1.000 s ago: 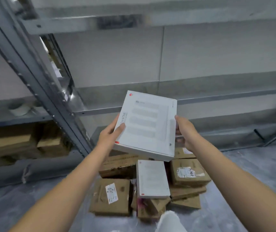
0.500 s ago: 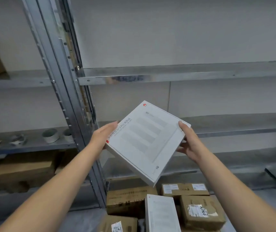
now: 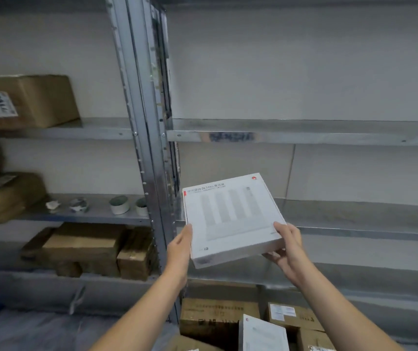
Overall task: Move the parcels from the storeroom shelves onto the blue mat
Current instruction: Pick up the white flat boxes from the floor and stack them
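White flat box [image 3: 230,219], held in both hands at centre frame, in front of the grey metal shelving [image 3: 304,133]. Changed from a second ago: box was low over the floor pile with the view tipped down; now it is raised, turned so the printed face reads upright, and the view has lifted to the shelves. Half a second ago it sat tilted on a corner; now nearly level, far edge up.

Meaning for the task: parcel is in hand but heading up toward the shelf bays, not down. No blue mat identifiable in frame; only a blurred bluish patch at lower left, can't say what it is. Judgement: carry step unfinished, delivery not done.

Grip: left hand [image 3: 181,245] clamps the near left edge, thumb on the top face, fingers hidden under. Right hand [image 3: 285,243] wraps the near right corner, thumb on top, fingers curled beneath. Both closed on the box, neither slack. Box touches nothing but the hands.

Other parcels: brown cartons [image 3: 218,320] piled at bottom centre with a second white box [image 3: 263,335] on them. Left side of frame, more cartons on shelves: one with a label [image 3: 25,101] upper left, stacked ones [image 3: 86,249] lower left. Tape rolls [image 3: 119,204] on the middle left shelf. Right bays look bare.
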The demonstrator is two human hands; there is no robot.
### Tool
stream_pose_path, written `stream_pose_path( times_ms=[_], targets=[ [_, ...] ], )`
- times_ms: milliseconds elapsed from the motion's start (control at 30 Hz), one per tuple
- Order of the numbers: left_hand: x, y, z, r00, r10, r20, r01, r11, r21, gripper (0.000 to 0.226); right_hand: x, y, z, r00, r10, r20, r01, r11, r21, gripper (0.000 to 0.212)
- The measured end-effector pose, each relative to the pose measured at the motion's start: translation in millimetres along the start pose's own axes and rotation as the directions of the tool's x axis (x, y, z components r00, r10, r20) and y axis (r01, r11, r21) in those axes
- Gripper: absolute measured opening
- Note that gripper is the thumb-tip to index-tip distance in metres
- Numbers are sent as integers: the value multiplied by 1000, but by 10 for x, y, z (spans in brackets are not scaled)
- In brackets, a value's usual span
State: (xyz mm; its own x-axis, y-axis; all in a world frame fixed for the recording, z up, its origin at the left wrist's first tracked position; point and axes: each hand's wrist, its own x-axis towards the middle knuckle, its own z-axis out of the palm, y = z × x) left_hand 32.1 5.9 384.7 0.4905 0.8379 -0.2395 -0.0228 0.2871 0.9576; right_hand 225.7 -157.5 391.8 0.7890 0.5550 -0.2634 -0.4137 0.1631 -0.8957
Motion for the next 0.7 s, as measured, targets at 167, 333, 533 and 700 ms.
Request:
stream_pose_path(
  times_ms=[167,333,533,700],
  targets=[
    [-15,-35,-315,997,-31,-67,27,998,-51,44,158,10,147,983,10,181,57,932,-359,32],
    [-23,-197,-677,988,6,-153,-10,1000,-24,33,388,219,450,919,110,378,142,802,-580,39],
    [-107,-460,-1437,926,3,-377,-17,999,-33,36,512,870,944,796,315,516,127,747,-652,50],
    [-267,-463,-2363,820,-6,-572,8,1000,1,33,392,1527,1880,708,412,573,137,716,-684,45]
  ],
)
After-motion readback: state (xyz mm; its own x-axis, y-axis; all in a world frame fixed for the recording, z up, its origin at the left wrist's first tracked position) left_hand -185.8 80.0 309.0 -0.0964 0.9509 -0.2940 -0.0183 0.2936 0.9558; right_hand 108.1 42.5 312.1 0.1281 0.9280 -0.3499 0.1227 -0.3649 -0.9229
